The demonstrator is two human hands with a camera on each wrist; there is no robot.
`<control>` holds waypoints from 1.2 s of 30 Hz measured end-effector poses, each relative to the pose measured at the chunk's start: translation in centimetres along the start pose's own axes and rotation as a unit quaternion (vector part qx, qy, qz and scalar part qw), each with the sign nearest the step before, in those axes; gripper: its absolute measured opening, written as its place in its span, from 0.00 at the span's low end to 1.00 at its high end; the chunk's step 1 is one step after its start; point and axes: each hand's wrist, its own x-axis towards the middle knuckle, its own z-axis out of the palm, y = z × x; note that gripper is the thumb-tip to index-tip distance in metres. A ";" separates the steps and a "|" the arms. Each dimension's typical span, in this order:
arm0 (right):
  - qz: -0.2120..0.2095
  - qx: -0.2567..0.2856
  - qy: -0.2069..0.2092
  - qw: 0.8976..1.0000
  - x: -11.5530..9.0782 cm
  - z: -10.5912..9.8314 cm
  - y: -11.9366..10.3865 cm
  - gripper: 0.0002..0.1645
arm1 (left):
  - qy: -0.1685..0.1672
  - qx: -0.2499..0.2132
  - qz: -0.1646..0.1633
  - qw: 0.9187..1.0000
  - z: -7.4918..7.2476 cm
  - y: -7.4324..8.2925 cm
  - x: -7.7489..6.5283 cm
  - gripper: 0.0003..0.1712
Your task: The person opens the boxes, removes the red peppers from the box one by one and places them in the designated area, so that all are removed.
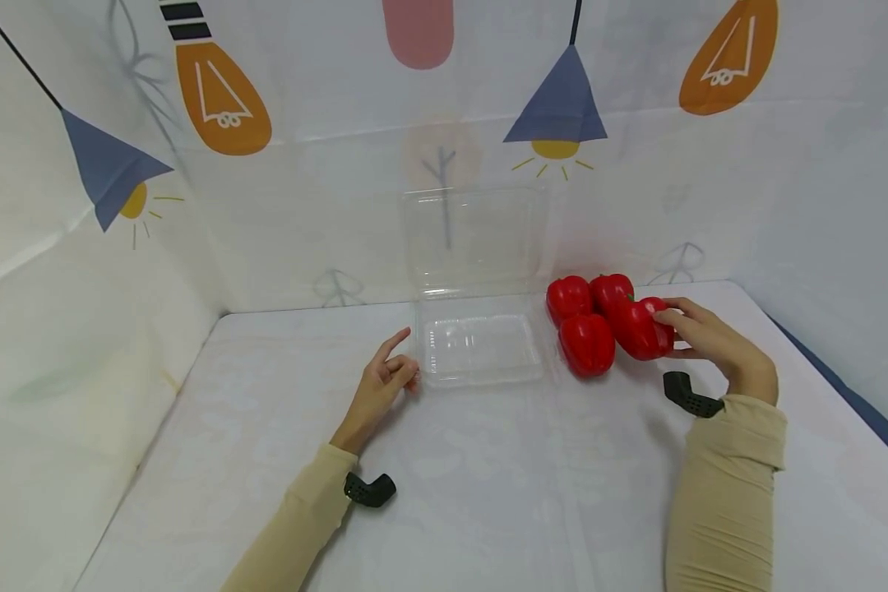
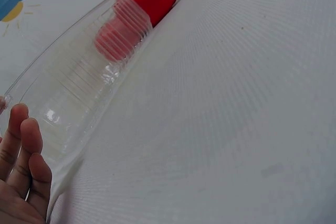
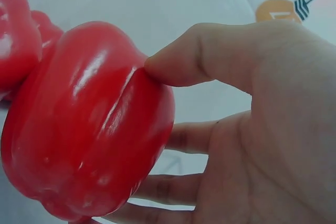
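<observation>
My right hand [image 1: 699, 333] grips a glossy red bell pepper [image 1: 642, 329], thumb on its upper side and fingers behind it in the right wrist view. Three more red bell peppers [image 1: 587, 345] stand close against it, to its left. Left of them sits a clear plastic clamshell box [image 1: 481, 349], its lid [image 1: 477, 238] raised at the back. Beside the box's left edge is my left hand [image 1: 385, 378], index finger extended and the others loosely bent. In the left wrist view the fingertips [image 2: 31, 132] lie right at the box's side wall.
A white cloth covers the table [image 1: 444, 477]. Behind it hangs a pale curtain [image 1: 326, 205] printed with lamps and bulbs, with the raised lid close in front. Black wrist mounts [image 1: 370, 491] stick out from both tan sleeves [image 1: 733, 493].
</observation>
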 end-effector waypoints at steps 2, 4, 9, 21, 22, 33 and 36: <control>0.005 0.002 -0.005 1.000 0.2 0.0 0.3 0.46 | -0.001 -0.003 -0.003 1.000 0.0 0.0 0.0 0.35; 0.007 0.002 -0.010 1.000 0.3 0.0 0.5 0.45 | -0.003 -0.006 -0.004 1.000 0.0 0.0 0.0 0.35; 0.002 0.008 -0.016 1.000 0.5 0.1 0.8 0.44 | -0.005 -0.001 -0.001 1.000 -0.1 -0.1 0.1 0.35; 0.014 0.026 -0.035 0.999 0.6 0.1 1.5 0.42 | -0.003 0.007 0.007 1.000 -0.1 -0.1 0.0 0.35; 0.014 0.027 -0.039 0.999 0.6 0.1 1.5 0.42 | -0.003 0.005 0.004 1.000 -0.1 -0.1 0.0 0.35; 0.005 0.034 -0.048 0.998 1.0 0.4 2.1 0.41 | -0.007 -0.002 -0.007 1.000 0.3 1.9 -0.4 0.34; 0.006 0.035 -0.047 0.998 1.1 0.3 2.1 0.41 | -0.009 -0.003 -0.006 1.000 0.3 2.2 -0.4 0.34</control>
